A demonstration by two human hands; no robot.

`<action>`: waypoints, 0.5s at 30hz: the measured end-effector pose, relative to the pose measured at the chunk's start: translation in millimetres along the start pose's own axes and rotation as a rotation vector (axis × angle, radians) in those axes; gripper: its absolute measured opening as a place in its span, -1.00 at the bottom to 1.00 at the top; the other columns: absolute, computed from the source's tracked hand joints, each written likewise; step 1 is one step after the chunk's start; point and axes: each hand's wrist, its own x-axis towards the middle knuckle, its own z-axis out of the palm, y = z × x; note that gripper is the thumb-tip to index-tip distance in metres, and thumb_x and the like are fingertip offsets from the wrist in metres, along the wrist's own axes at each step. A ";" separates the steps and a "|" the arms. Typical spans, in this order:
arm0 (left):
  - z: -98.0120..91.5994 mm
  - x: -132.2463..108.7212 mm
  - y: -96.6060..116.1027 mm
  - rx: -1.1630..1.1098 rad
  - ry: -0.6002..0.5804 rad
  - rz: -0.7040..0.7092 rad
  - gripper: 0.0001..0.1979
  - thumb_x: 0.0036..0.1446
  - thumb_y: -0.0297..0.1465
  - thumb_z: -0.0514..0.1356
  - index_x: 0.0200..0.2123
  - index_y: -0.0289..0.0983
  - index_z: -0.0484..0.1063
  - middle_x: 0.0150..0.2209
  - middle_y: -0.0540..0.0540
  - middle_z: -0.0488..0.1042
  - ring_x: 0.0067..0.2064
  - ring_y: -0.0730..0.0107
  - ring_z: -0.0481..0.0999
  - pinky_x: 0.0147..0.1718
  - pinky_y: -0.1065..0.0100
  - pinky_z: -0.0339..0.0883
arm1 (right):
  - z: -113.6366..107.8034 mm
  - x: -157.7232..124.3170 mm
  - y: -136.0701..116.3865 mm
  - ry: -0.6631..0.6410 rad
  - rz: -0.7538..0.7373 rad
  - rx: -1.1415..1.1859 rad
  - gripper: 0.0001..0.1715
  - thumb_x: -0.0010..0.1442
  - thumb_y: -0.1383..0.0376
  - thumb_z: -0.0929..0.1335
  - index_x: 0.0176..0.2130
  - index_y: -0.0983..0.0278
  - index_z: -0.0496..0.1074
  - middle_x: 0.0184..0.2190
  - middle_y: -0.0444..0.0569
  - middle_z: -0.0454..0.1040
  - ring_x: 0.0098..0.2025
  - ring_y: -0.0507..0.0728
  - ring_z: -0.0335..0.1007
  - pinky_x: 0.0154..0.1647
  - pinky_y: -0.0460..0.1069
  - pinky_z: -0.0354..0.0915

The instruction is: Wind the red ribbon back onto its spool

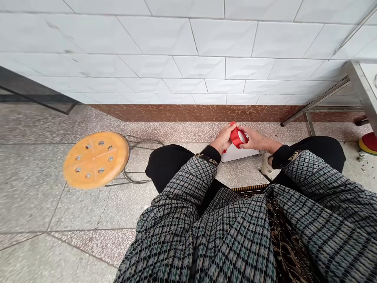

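White tiled wall (222,37), speckled floor (82,208) | red roll (235,137) (tape or ribbon, can't tell) held up over some flat white thing (243,153) | left hand (224,138) grips one side, right hand (253,139) the other, probably so it won't slip lol

A stool (96,159) stood left, a frame (362,94) right; left hand (224,138) and right hand (253,138) flanked tape (235,138), perhaps above a box (240,153).
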 end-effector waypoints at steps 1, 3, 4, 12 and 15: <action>-0.2 0.2 -1.3 0.004 -0.005 0.003 -0.85 0.22 -0.41 0.36 -0.33 -0.25 0.44 -0.36 -0.01 0.47 -0.29 0.40 0.50 -0.02 0.24 0.46 | 0.3 -0.3 1.5 -0.001 -0.020 -0.010 -0.07 -0.04 0.27 0.59 0.28 0.22 0.35 0.30 0.23 0.40 0.34 0.47 0.34 0.43 0.40 0.20; -0.3 0.9 -4.0 0.005 -0.009 0.015 -0.84 0.23 -0.39 0.37 -0.32 -0.24 0.44 -0.35 -0.02 0.48 -0.26 0.38 0.52 0.01 0.21 0.47 | 0.8 0.0 4.9 0.001 -0.050 -0.029 -0.04 -0.05 0.27 0.59 0.29 0.24 0.34 0.30 0.27 0.39 0.36 0.49 0.32 0.44 0.41 0.18; -0.3 1.2 -5.3 0.005 -0.010 0.024 -0.84 0.23 -0.38 0.36 -0.32 -0.24 0.43 -0.34 -0.02 0.48 -0.25 0.37 0.52 0.02 0.21 0.46 | 1.1 0.6 6.7 0.003 -0.057 -0.042 -0.03 -0.05 0.27 0.59 0.30 0.25 0.33 0.29 0.28 0.39 0.36 0.50 0.31 0.45 0.41 0.17; 1.2 4.6 -6.2 0.067 0.012 0.139 -0.82 0.37 -0.35 0.21 -0.33 -0.22 0.35 -0.27 -0.04 0.51 -0.17 0.37 0.55 0.06 0.24 0.46 | 4.2 5.7 7.0 0.057 0.079 -0.053 0.03 -0.05 0.26 0.61 0.35 0.22 0.33 0.32 0.25 0.35 0.45 0.55 0.16 0.48 0.47 0.13; 1.6 6.5 -4.8 0.169 0.057 0.225 -0.80 0.43 -0.32 0.15 -0.31 -0.21 0.35 -0.20 -0.09 0.55 -0.14 0.35 0.56 0.05 0.23 0.48 | 2.6 4.9 2.4 0.000 0.264 0.212 0.04 0.09 0.18 0.59 0.42 0.26 0.23 0.31 0.31 0.35 0.30 0.48 0.40 0.30 0.43 0.40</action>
